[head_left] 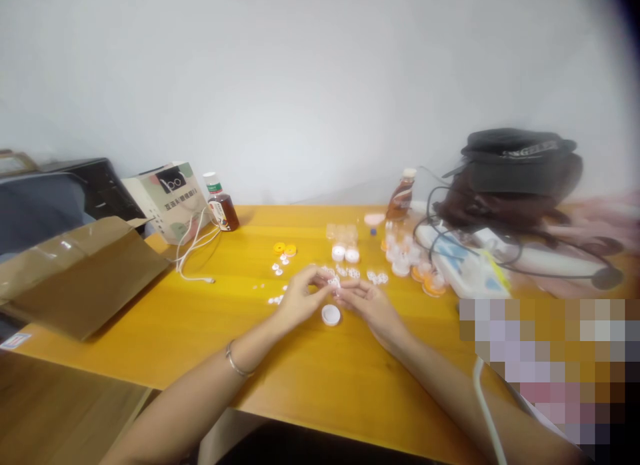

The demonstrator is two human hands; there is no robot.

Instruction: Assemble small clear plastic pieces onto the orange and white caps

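My left hand and my right hand meet over the table, fingertips pinched together around a small white disc with holes. Blur hides its finer detail. Just below the fingers lies a white round cap, hollow side up. More white discs with holes lie beyond my right hand. Behind them sit two white round pieces and some clear plastic parts. To the left are two yellow discs and several tiny white pieces.
At the right stand clear and orange parts, a brown drink bottle, cables and a black cap. On the left are an open cardboard box, a printed carton, a dark bottle and a white cable.
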